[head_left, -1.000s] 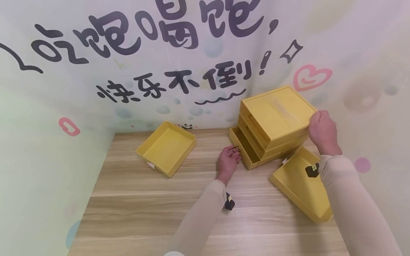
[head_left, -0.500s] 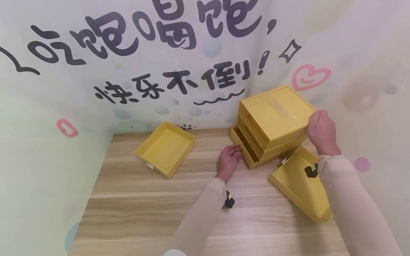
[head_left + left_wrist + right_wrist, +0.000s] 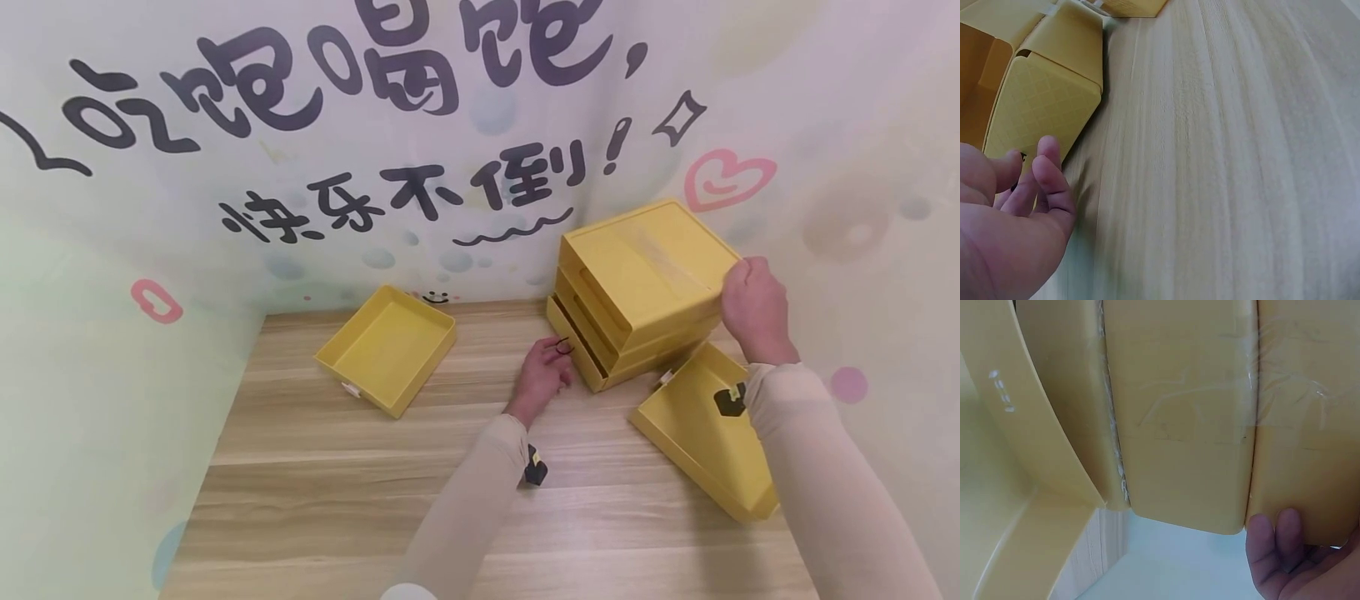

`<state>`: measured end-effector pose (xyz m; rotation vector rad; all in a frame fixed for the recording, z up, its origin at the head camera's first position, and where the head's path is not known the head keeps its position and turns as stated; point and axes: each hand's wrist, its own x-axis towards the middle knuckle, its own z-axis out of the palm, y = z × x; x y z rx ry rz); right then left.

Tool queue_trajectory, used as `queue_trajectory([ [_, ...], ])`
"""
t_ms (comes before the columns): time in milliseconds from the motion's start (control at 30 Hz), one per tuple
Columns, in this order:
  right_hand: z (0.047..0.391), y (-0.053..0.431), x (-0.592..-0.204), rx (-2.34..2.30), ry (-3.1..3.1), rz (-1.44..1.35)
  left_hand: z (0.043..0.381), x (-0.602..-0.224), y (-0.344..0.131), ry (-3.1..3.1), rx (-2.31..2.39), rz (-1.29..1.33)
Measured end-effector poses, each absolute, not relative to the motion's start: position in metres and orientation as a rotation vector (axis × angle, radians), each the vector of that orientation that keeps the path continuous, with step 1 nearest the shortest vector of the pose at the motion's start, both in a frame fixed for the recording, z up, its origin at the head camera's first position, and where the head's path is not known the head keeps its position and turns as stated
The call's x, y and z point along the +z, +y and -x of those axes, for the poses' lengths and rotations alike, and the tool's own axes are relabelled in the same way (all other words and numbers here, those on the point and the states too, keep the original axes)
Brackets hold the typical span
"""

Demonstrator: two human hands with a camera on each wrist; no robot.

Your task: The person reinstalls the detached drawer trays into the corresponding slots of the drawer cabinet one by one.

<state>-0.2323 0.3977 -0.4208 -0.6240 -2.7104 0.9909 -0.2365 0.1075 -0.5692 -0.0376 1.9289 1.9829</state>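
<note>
A yellow stacked drawer unit (image 3: 652, 267) stands at the back right of the table. Its bottom drawer (image 3: 577, 346) sticks out slightly. At that drawer's front, my left hand (image 3: 542, 379) pinches a thin black loop (image 3: 564, 346) between thumb and fingers. In the left wrist view, the patterned drawer front (image 3: 1038, 103) rises just beyond the left fingertips, which partly hide the loop. My right hand (image 3: 756, 308) grips the unit's upper right edge. In the right wrist view, the right fingers (image 3: 1288, 534) lie against the unit's end compartment (image 3: 1307, 456), with clear tape across its side.
One detached yellow drawer (image 3: 386, 346) lies at the back left of the wooden table (image 3: 337, 500). Another detached drawer (image 3: 708, 433) leans beside the unit under the right forearm. Printed wall sheeting (image 3: 420, 250) borders the table.
The bottom drawer has slid further into the unit, narrowing its opening. My left hand has moved slightly right with it. My right hand keeps its place on the unit.
</note>
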Motion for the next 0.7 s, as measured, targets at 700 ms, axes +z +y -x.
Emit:
queue_trajectory([
  [700,0.232,0.3949,-0.4211,0.987,-2.69,0.607,0.2324,-0.5695,0.115,1.82,1.835,-0.085],
])
